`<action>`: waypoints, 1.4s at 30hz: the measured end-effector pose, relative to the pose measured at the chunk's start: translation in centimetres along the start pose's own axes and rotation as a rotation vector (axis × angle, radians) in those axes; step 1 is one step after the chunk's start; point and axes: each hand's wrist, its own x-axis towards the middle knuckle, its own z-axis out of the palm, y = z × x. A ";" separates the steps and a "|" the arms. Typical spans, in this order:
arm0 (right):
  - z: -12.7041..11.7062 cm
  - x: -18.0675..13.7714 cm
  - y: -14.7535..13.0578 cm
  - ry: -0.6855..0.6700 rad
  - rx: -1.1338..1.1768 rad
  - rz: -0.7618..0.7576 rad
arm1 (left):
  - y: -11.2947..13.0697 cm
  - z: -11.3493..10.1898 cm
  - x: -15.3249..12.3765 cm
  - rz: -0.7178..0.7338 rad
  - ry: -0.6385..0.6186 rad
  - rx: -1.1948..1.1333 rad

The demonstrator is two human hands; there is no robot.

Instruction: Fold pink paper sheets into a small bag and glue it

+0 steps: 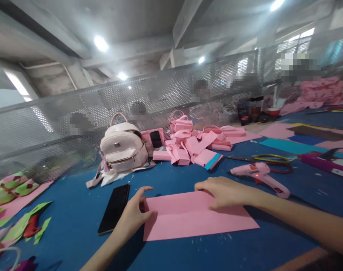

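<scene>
The left grip (134, 211) is loosely open, thumb and forefinger apart in a curve at the left edge of a pink sheet (188, 223), the thumb over its surface. The right grip (222, 192) lies over the sheet's far edge with bent fingers; whether it pinches or only presses, I cannot tell. The sheet lies flat on the blue tabletop (174, 258), between and under the 2 hands. Just left of the left grip lies 1 black phone (114, 209). Beyond the right wrist rests a pink glue gun (252, 170), its small orange light on, with yellow-handled scissors (258, 157) behind it. Farther back, a heap of folded pink pieces (188, 145) sits beside a pale backpack (122, 146), before a perforated metal screen (98, 99).
</scene>
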 end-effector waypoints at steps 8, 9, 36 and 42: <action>0.2 1.1 -0.9 0.019 -0.098 -0.076 | 3.8 2.1 2.2 0.308 -0.118 0.719; 0.3 1.2 -0.9 0.024 -0.098 -0.077 | 4.1 2.5 2.5 0.309 -0.131 0.730; 6.7 -3.1 -0.3 0.177 0.070 -0.437 | 0.4 6.2 -2.6 0.641 -0.241 0.770; 6.5 -3.1 0.2 0.055 0.187 -0.409 | 0.4 5.5 -2.2 0.743 -0.369 0.796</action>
